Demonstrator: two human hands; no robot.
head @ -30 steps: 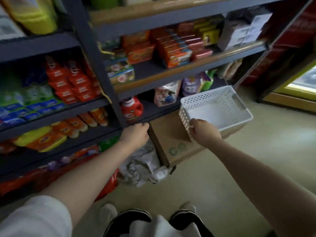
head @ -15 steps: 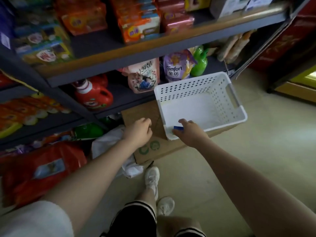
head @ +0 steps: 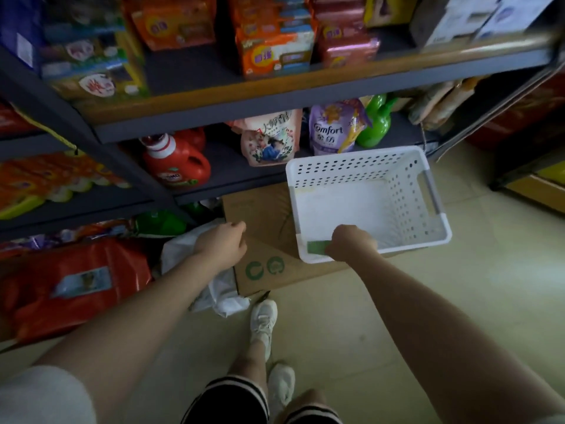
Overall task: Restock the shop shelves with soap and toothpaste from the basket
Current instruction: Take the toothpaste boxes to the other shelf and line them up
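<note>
A white perforated basket [head: 351, 166] sits on a brown cardboard box [head: 260, 221] on the floor, in front of the lowest shelf. My right hand [head: 351, 244] reaches over its near rim at the near-left corner and grips a small flat green packet [head: 318, 247] against the inside wall. The rest of the basket's floor shows bare white. My left hand [head: 223, 243] hovers over the box's left edge with its fingers curled into a fist, holding nothing. Orange and red soap packs [head: 275, 53] fill the shelf above.
A red detergent bottle [head: 175, 166], a pink pouch [head: 269, 142], a purple Comfort pouch [head: 331, 130] and a green bottle [head: 374, 123] stand on the lower shelf. A white plastic bag [head: 220, 295] and a large red bag [head: 76, 280] lie left of the box. My white shoes [head: 263, 319] stand on the tiled floor.
The view has tilted down and closed in on the basket. My right hand went from the basket's outer corner over the rim and now grips a packet inside. My left hand dropped from the shelf edge.
</note>
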